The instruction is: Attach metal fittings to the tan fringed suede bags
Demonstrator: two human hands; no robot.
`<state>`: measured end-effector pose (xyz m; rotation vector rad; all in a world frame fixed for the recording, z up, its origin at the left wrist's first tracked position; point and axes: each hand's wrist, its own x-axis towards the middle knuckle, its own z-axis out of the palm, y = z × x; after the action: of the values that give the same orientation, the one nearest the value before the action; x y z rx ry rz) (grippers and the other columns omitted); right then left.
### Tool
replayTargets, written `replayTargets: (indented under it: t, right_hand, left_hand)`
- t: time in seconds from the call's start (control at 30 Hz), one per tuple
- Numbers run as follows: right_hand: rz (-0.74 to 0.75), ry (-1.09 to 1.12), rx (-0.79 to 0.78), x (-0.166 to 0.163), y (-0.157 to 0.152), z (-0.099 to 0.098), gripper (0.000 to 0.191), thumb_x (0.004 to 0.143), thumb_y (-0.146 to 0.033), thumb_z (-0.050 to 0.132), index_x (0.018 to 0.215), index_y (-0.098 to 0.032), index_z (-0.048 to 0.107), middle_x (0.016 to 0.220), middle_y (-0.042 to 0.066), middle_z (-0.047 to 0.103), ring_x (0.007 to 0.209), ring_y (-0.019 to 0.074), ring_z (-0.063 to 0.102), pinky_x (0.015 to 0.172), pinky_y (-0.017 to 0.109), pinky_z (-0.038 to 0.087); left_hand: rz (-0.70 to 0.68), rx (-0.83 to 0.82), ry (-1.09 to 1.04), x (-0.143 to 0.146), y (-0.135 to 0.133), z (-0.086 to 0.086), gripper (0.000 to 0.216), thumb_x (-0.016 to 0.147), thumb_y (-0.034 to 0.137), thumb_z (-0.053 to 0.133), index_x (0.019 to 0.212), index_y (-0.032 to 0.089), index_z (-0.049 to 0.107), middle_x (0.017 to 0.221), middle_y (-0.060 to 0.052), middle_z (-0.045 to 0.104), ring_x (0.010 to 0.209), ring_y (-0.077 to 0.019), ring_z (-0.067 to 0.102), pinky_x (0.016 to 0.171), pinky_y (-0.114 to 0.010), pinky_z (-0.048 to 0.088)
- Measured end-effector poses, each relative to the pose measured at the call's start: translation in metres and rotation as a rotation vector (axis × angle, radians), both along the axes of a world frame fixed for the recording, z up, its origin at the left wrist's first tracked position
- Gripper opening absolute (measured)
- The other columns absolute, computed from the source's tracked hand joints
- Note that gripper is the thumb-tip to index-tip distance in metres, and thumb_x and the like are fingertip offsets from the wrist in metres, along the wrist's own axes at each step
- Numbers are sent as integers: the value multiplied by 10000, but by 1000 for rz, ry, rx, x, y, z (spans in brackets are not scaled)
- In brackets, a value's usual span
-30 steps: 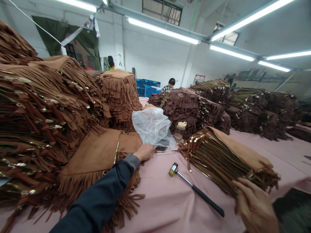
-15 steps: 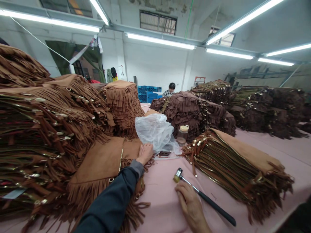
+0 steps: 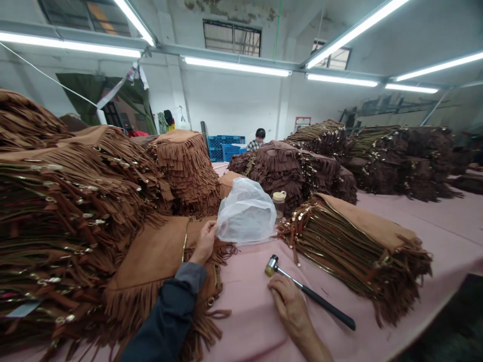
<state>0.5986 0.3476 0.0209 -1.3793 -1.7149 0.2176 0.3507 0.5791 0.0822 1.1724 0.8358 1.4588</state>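
Observation:
My left hand (image 3: 205, 243) is closed at the left edge of a clear plastic bag (image 3: 247, 213), fingers pinching its film. Under that hand lies a flat tan suede piece (image 3: 151, 254) with fringe, gold rings and a zip. My right hand (image 3: 290, 297) rests on the pink cloth with its fingers curled together; whatever may be under them is hidden. Just beyond it lies a mallet (image 3: 324, 301) with a metal-and-yellow head and a black handle, close to the fingers but not visibly gripped.
Stacked fringed tan pieces (image 3: 75, 201) crowd the left. A tan bundle (image 3: 362, 246) lies at right on the pink cloth (image 3: 249, 311). Behind the bag stand a lidded jar (image 3: 279, 203) and dark brown fringed stacks (image 3: 277, 171). A person (image 3: 257, 140) is at the back near blue crates (image 3: 226, 146).
My left hand has moved left and slightly nearer, and the plastic bag has spread over the small dark items in front of it. My right hand stays by the mallet. The view has shifted.

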Motion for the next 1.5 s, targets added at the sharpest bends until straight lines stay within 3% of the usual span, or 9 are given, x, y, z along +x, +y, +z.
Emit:
replayTargets:
  t: [0.2, 0.4, 0.63, 0.77, 0.87, 1.0, 1.13, 1.27, 1.5]
  right_hand:
    - [-12, -43, -5, -2, 2, -5, 238, 960, -200, 441, 987, -230, 676, 1070, 72, 663, 1015, 242, 595, 903, 370, 472]
    - [-54, -72, 12, -1, 19, 5, 262, 952, -192, 441, 1054, -246, 675, 1049, 72, 678, 985, 241, 610, 874, 358, 487]
    - [-44, -214, -161, -5, 134, 51, 296, 946, -229, 439, 1073, -204, 706, 1041, 98, 704, 1021, 253, 617, 919, 352, 465]
    - [82, -307, -339, -24, 197, 41, 333, 933, -248, 434, 1096, -197, 720, 1062, 98, 729, 1067, 253, 627, 976, 342, 443]
    - [175, -316, -348, -34, 218, 27, 316, 898, -276, 501, 1128, -221, 709, 1187, 72, 701, 1150, 240, 597, 1055, 335, 391]
    - [326, -178, -326, -28, 223, 22, 341, 870, -318, 536, 1148, -198, 691, 1255, 81, 665, 1186, 232, 570, 1073, 357, 378]
    - [303, 43, -354, -16, 220, 26, 291, 877, -424, 542, 886, -186, 709, 908, 49, 719, 899, 212, 623, 856, 319, 479]
    - [162, 307, -384, -9, 204, 33, 485, 931, -558, 442, 769, -145, 636, 602, -10, 538, 583, 143, 477, 573, 245, 397]
    - [249, 816, -452, -22, 133, 59, 438, 863, -563, 607, 1000, -148, 643, 682, -37, 492, 552, 90, 397, 516, 196, 347]
  left_hand:
    - [231, 49, -146, 8, 32, 24, 438, 631, 492, 721, 876, 185, 529, 835, -10, 645, 732, -138, 619, 735, -296, 496]
    - [394, 161, 19, 16, 63, 35, 284, 761, 424, 589, 922, 193, 554, 844, 1, 609, 735, -132, 576, 710, -258, 458]
    - [218, 222, 457, 16, 39, -5, 71, 787, 257, 606, 775, 190, 623, 671, 16, 583, 648, -157, 542, 651, -268, 426]
    - [183, 235, 562, 18, 36, -9, 119, 861, 280, 549, 813, 194, 616, 747, -7, 625, 715, -169, 579, 698, -279, 448]
    - [218, 308, 602, 17, 30, -3, 180, 911, 335, 517, 951, 196, 624, 851, -24, 647, 760, -163, 592, 721, -270, 456]
    - [55, 501, 739, 18, 9, 4, 233, 872, 369, 595, 1013, 196, 659, 795, -18, 636, 717, -160, 583, 714, -262, 451]
    - [-306, 574, 1003, 22, 1, -3, 298, 826, 327, 636, 1110, 251, 682, 1000, -47, 672, 932, -219, 620, 842, -292, 461]
    - [-159, 453, 1098, 24, 12, -16, 395, 878, 236, 542, 1269, 251, 596, 1159, -86, 624, 1107, -238, 570, 970, -329, 438]
    - [-61, 587, 861, 26, 4, 4, 260, 903, 250, 528, 1091, 189, 697, 1040, -101, 681, 1029, -253, 597, 954, -377, 460]
